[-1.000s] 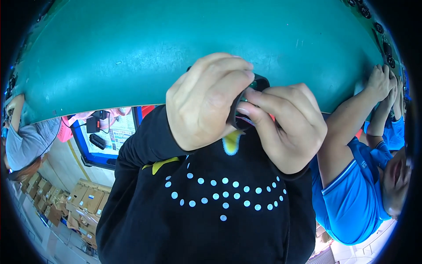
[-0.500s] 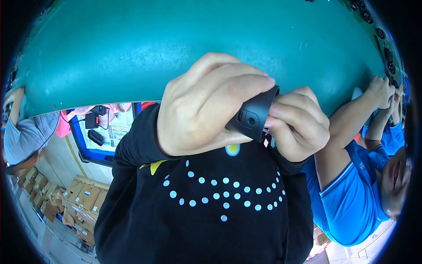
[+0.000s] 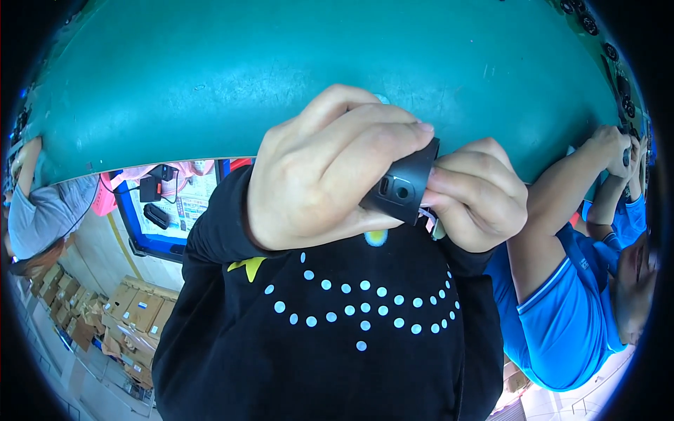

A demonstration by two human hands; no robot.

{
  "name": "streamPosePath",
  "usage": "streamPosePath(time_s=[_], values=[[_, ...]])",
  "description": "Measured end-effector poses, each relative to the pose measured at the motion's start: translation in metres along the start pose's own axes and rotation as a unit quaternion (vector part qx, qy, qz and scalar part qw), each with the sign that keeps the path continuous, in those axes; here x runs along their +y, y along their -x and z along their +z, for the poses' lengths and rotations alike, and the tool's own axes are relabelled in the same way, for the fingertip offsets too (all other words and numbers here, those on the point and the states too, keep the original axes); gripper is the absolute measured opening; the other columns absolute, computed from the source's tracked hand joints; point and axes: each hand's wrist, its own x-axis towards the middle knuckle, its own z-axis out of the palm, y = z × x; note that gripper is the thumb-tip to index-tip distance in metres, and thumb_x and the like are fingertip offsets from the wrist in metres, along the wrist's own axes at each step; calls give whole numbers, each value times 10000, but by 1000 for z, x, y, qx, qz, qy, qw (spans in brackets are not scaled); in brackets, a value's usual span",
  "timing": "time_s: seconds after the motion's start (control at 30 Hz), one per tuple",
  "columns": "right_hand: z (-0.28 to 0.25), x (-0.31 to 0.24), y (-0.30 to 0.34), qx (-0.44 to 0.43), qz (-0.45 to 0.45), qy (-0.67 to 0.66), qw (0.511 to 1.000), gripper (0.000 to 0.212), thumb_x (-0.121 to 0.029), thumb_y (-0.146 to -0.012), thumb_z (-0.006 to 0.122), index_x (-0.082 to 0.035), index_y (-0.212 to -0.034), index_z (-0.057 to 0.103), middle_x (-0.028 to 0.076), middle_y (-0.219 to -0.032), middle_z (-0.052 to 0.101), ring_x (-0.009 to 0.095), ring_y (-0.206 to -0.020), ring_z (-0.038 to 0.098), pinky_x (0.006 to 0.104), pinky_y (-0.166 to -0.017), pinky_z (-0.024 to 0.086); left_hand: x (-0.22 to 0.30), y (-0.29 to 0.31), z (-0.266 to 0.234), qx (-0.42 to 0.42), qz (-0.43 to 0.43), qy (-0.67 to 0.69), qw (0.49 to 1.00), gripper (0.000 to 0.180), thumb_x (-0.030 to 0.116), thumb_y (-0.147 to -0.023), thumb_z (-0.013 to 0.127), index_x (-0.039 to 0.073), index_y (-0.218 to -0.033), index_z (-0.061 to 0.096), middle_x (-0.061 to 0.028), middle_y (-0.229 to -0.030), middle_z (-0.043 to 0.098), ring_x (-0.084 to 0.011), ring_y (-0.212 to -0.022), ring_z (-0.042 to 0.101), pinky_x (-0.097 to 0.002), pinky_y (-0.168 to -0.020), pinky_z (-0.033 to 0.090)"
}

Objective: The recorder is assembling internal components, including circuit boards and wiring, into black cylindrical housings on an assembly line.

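Observation:
My left hand [image 3: 333,165] is wrapped round a black plastic housing [image 3: 400,186], a short rounded shell with a slot and a round hole in its side. The housing is held tilted in front of my chest, close to the table's near edge. At its right end my right hand [image 3: 481,196] is closed in a pinch, fingertips against the open rim. Below those fingertips a small pale, shiny piece [image 3: 430,214] peeks out; its kind cannot be made out. The inside of the housing is hidden from view.
A green table [image 3: 281,70] spreads beyond my hands. On the right, a co-worker in a blue shirt [image 3: 562,316] works close to my elbow; black round parts [image 3: 588,25] lie at the far right. To the left are a blue-framed tray [image 3: 151,245] with black devices and stacked cardboard boxes [image 3: 137,309].
The housing has turned slightly in my left hand, so its slot and round hole show more fully. Both hands otherwise stay nearly in place.

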Motion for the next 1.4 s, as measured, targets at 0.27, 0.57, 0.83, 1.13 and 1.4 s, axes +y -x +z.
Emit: streamPosePath(time_s=[0.27, 0.57, 0.83, 1.13, 1.4], values=[[2, -1, 3, 8, 3, -23, 1000, 204, -85, -657, 754, -17, -836, 685, 56, -729, 625, 133, -587, 497, 206, -533, 422, 6, -1, -4, -32, -40, 34, 998, 491, 161, -590, 804, -2, -1000, 590, -119, -938, 638, -223, -780, 587, -289, -706, 488], [1, -3, 1, 5, 29, 4, 1000, 233, -136, -679, 748, -7, -860, 679, 63, -737, 633, 135, -571, 497, 207, -519, 423, 5, -7, 2, -20, -15, 20, 999, 522, 151, -587, 812, -5, -1022, 571, -138, -961, 630, -237, -826, 594, -297, -719, 492], [-19, -19, -3, 21, 55, -104, 993, 528, -381, -863, 579, 27, -1189, 504, 131, -837, 632, 161, -649, 501, 261, -601, 434, 1, -18, 20, 113, -13, 146, 983, 354, 127, -640, 668, 21, -967, 584, -137, -912, 612, -239, -744, 589, -265, -628, 491], [-9, -19, -6, 149, -155, -55, 975, 138, -204, -807, 637, -91, -876, 677, 58, -802, 655, 129, -638, 556, 214, -504, 385, 29, -20, 7, 51, -174, 358, 916, 587, 290, -654, 496, -91, -1096, 436, -314, -1144, 481, -357, -1037, 515, -375, -885, 417], [-16, -15, 3, 128, -80, -97, 984, 133, -229, -761, 694, -107, -812, 681, 42, -770, 629, 128, -659, 551, 215, -506, 375, 25, -11, 13, 67, -116, 317, 939, 633, 222, -562, 521, -103, -1099, 441, -315, -1107, 493, -360, -967, 538, -362, -838, 447]])
